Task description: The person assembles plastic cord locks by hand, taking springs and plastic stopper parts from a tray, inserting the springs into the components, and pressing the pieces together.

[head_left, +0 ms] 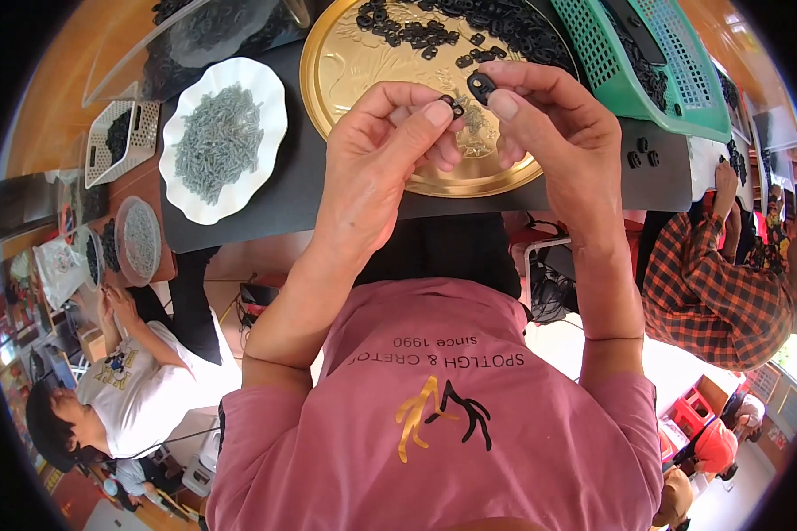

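Above the gold round tray (323, 97), both of my hands are raised close together. My left hand (385, 146) pinches a small black plastic piece (452, 106) between thumb and forefinger. Between the thumb and forefinger of my right hand (562, 124) is a black oval plastic piece (481, 86) with holes in it. The two pieces are a little apart. Many similar black pieces (514, 26) are heaped on the tray's far side. A small pile of clear greyish bits (474, 124) lies on the tray, partly hidden by my hands.
Left of the tray, a white scalloped dish (177, 190) holds small clear greyish pins (221, 133). A green basket (704, 97) with black parts stands at the right, several loose black pieces (644, 157) near it. A clear bin (119, 53) stands far left. Co-workers sit on both sides.
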`<state>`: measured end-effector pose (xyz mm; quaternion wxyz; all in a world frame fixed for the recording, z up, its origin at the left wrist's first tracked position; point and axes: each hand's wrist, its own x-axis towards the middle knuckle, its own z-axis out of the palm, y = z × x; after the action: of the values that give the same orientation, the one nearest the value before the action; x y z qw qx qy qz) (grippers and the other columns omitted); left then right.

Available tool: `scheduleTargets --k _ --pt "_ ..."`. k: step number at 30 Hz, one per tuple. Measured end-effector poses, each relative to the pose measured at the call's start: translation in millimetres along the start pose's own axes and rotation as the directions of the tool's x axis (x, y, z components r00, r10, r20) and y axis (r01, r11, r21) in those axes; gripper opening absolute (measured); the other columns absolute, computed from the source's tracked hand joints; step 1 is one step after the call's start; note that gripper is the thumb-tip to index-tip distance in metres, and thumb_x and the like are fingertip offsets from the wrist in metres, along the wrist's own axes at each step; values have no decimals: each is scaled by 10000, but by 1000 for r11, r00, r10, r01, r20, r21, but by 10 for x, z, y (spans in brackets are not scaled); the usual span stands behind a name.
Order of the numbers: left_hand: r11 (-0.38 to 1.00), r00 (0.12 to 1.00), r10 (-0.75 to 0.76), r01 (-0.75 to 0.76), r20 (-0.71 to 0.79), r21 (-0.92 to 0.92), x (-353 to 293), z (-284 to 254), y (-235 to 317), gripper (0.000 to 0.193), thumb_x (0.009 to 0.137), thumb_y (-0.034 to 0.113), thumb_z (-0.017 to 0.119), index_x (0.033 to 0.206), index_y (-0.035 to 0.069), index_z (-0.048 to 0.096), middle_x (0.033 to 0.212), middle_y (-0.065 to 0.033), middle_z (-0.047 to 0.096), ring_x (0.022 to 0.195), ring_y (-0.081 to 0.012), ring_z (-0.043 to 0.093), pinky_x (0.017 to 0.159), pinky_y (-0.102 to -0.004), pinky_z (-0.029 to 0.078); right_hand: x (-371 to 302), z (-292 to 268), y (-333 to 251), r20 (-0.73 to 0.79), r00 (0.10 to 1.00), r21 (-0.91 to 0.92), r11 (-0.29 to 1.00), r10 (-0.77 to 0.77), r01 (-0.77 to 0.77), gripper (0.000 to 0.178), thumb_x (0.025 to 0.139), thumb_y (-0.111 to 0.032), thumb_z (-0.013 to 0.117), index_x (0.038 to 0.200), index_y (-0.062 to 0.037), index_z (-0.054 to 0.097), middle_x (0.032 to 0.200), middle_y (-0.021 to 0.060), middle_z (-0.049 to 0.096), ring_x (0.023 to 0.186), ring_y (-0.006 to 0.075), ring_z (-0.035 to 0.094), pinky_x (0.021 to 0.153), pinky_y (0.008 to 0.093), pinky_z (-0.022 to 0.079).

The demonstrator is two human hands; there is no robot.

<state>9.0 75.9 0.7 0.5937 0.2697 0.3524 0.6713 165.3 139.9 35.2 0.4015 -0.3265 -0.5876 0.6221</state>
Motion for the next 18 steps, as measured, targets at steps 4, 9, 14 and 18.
scheduleTargets --k 4,9,14,18 --pt "999 1000 7 -7 6 49 4 -12 11 136 890 69 608 992 -15 579 809 -66 642 670 -97 589 621 -214 476 -5 25 -2 -17 1000 -19 1000 16 -17 212 854 -70 646 1052 5 647 821 6 632 622 29 519 564 172 428" --pt "992 999 16 -20 33 121 -5 -69 33 137 902 111 599 999 16 582 851 -73 637 675 -114 572 646 -244 462 -1 37 10 0 1000 -52 998 31 -31 212 854 -78 649 1047 8 648 798 4 629 619 31 521 563 172 430" --pt "990 1000 25 -27 20 140 -12 -74 46 151 893 110 614 1006 16 584 844 -62 635 674 -103 568 644 -235 458 1 47 36 -8 999 -54 998 38 -38 210 853 -78 649 1045 8 649 797 6 631 624 30 524 562 173 432" --pt "985 1000 12 -14 14 173 -14 -84 56 149 890 98 616 1011 17 585 843 -60 636 675 -95 567 640 -225 452 -2 72 40 -12 998 -70 996 56 -57 211 853 -71 645 1048 9 648 809 10 636 628 31 527 565 174 436"
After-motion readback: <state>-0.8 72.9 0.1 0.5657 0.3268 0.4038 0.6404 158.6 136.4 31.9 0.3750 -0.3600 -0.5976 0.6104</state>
